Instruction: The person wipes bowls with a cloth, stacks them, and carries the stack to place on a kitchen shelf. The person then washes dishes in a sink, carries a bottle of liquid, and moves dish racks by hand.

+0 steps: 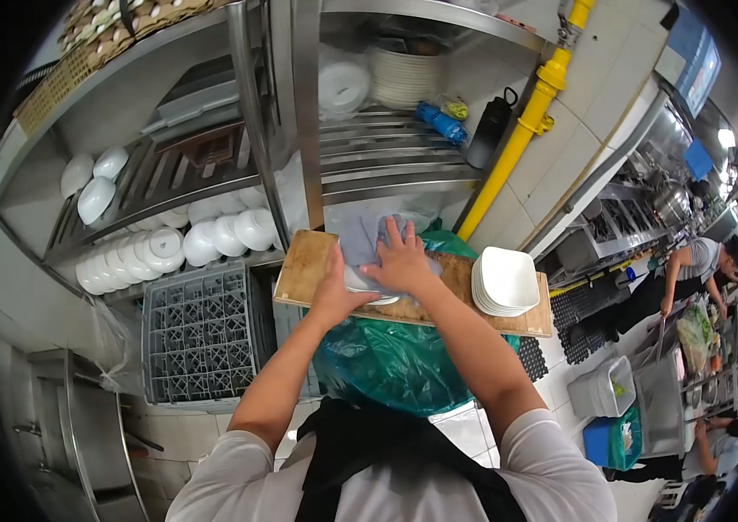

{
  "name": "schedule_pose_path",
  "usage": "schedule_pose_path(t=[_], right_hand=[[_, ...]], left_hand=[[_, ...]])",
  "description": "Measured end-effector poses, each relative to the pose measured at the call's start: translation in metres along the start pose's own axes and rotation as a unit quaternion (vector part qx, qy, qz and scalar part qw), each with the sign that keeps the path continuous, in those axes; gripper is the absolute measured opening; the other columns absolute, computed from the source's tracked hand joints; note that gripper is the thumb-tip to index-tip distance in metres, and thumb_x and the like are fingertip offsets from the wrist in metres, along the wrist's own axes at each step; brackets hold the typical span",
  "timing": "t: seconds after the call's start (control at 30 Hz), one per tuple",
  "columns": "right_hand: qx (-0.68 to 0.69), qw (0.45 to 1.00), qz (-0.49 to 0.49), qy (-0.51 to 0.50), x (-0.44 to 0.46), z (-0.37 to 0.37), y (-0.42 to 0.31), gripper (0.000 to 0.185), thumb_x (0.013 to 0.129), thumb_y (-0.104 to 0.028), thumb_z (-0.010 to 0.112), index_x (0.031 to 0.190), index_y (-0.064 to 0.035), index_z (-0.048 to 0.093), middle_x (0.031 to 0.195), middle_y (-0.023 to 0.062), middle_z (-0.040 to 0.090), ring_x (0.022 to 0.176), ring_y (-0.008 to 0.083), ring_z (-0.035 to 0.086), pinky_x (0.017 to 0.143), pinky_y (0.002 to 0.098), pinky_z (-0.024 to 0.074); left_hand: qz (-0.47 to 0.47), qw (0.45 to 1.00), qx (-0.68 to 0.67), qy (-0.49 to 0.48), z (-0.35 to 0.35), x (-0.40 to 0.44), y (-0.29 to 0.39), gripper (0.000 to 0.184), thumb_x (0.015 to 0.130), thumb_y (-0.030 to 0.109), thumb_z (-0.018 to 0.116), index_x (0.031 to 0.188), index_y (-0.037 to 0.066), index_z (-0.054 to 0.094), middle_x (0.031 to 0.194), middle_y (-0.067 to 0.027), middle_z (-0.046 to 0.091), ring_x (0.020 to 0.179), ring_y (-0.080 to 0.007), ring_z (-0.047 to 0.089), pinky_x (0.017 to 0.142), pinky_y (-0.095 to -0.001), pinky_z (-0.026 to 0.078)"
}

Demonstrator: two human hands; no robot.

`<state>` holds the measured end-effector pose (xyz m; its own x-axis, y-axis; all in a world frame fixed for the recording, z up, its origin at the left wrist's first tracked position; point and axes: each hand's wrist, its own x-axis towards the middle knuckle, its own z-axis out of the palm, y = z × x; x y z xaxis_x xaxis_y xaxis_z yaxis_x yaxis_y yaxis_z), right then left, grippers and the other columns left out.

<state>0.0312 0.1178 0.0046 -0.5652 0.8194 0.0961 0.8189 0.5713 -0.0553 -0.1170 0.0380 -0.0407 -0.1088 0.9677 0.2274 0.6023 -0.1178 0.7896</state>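
Note:
Over a wooden board [456,317] in front of me, my left hand [338,291] grips the near left side of a small stack of white plates [357,280]. A grey-blue cloth [358,237] covers most of that stack. My right hand [404,259] has the cloth under its palm and bunched at its fingers, pressed on the top plate. The thumb and fingers are apart. Right of it, a neat stack of white square dishes [509,278] stands on the board's right end. Cloth and hands hide much of the stack I hold.
Green plastic bags [395,365] hang below the board. A grey dish rack [199,335] stands left, below shelves with white bowls [160,250]. A metal rack ahead holds stacked plates [408,76] and a black bottle [490,130]. A yellow pipe [508,152] rises beside it. Co-workers [691,270] are at right.

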Motion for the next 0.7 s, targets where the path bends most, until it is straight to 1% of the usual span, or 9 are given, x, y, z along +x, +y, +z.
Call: schedule_pose_path(t=[0.07,0.17,0.27,0.37,0.47,0.57,0.63,0.67,0.7], right_hand=[[-0.072,0.989,0.006,-0.132,0.007,-0.001,-0.008,0.074,0.084,-0.064,0.034,0.129,-0.0078,0.048,0.15,0.019,0.002,0.136,0.0461,-0.001,0.108,0.0531,0.0097],[-0.069,0.989,-0.017,-0.128,0.006,0.003,-0.005,0.074,0.085,-0.063,0.033,0.13,-0.0062,0.047,0.15,0.0193,0.008,0.136,0.0457,0.001,0.107,0.0548,0.007],[-0.066,0.985,-0.036,-0.155,0.003,-0.002,-0.011,0.076,0.087,-0.063,0.028,0.126,-0.0024,0.05,0.147,0.0217,0.017,0.136,0.0448,0.003,0.109,0.052,0.0083],[0.02,0.977,-0.056,-0.207,0.004,0.002,-0.018,0.081,0.086,-0.066,0.025,0.124,0.0008,0.05,0.138,0.0245,0.034,0.134,0.0441,0.013,0.109,0.0462,0.0142],[0.078,0.969,-0.087,-0.217,0.006,0.006,-0.025,0.07,0.085,-0.059,0.038,0.122,-0.0021,0.052,0.133,0.0224,0.043,0.128,0.0368,0.034,0.104,0.041,0.0285],[0.198,0.95,-0.065,-0.233,-0.002,-0.02,-0.025,0.052,0.082,-0.041,0.055,0.115,-0.0003,0.056,0.114,0.0185,0.059,0.106,0.0314,0.056,0.088,0.0374,0.0433],[0.391,0.9,-0.035,-0.191,-0.006,-0.023,-0.014,0.044,0.077,-0.029,0.061,0.109,0.0007,0.058,0.101,0.0163,0.064,0.093,0.0292,0.06,0.08,0.0354,0.0458],[0.484,0.859,-0.021,-0.168,-0.007,-0.024,-0.011,0.04,0.074,-0.023,0.064,0.106,0.0012,0.059,0.094,0.0152,0.066,0.086,0.0281,0.063,0.076,0.0344,0.0471],[0.5,0.856,-0.01,-0.129,-0.007,-0.026,-0.011,0.037,0.074,-0.022,0.064,0.104,0.0007,0.06,0.09,0.0132,0.066,0.082,0.0236,0.062,0.075,0.0324,0.0471]], left_hand=[[0.005,1.0,-0.014,0.009,0.0,0.004,-0.001,0.121,0.056,0.028,0.084,0.14,-0.006,0.003,0.146,-0.0262,0.015,0.135,-0.0335,0.019,0.108,-0.0354,0.024],[0.012,0.999,-0.047,0.024,0.005,-0.002,-0.004,0.125,0.055,0.025,0.085,0.141,-0.004,-0.001,0.145,-0.0257,0.018,0.134,-0.034,0.023,0.107,-0.0357,0.025],[0.023,0.997,-0.066,0.036,0.004,0.001,-0.001,0.124,0.057,0.023,0.083,0.141,-0.002,-0.004,0.144,-0.0256,0.02,0.133,-0.0346,0.026,0.106,-0.0369,0.027],[0.011,0.996,-0.088,0.03,0.004,-0.002,-0.002,0.117,0.062,0.019,0.079,0.142,0.001,-0.005,0.143,-0.0261,0.023,0.131,-0.0361,0.029,0.104,-0.0379,0.031],[0.015,0.992,-0.126,0.026,0.009,-0.001,-0.015,0.114,0.065,0.013,0.075,0.142,0.002,-0.007,0.14,-0.0261,0.028,0.127,-0.0365,0.036,0.101,-0.0378,0.035],[0.005,0.988,-0.153,0.02,0.01,0.001,-0.014,0.115,0.064,0.01,0.075,0.142,0.002,-0.009,0.137,-0.0256,0.034,0.122,-0.0359,0.042,0.097,-0.0373,0.038],[-0.018,0.986,-0.163,0.022,-0.002,-0.003,0.005,0.119,0.062,0.01,0.078,0.141,0.001,-0.01,0.134,-0.0254,0.038,0.12,-0.0352,0.045,0.095,-0.0368,0.04],[0.008,0.989,-0.142,0.035,0.001,-0.002,0.001,0.121,0.06,0.01,0.079,0.141,0.0,-0.01,0.134,-0.0254,0.038,0.119,-0.0352,0.045,0.095,-0.0368,0.041],[0.033,0.991,-0.12,0.048,0.007,0.0,-0.007,0.123,0.059,0.011,0.081,0.141,0.0,-0.01,0.134,-0.0255,0.039,0.119,-0.0352,0.045,0.094,-0.0367,0.041]])
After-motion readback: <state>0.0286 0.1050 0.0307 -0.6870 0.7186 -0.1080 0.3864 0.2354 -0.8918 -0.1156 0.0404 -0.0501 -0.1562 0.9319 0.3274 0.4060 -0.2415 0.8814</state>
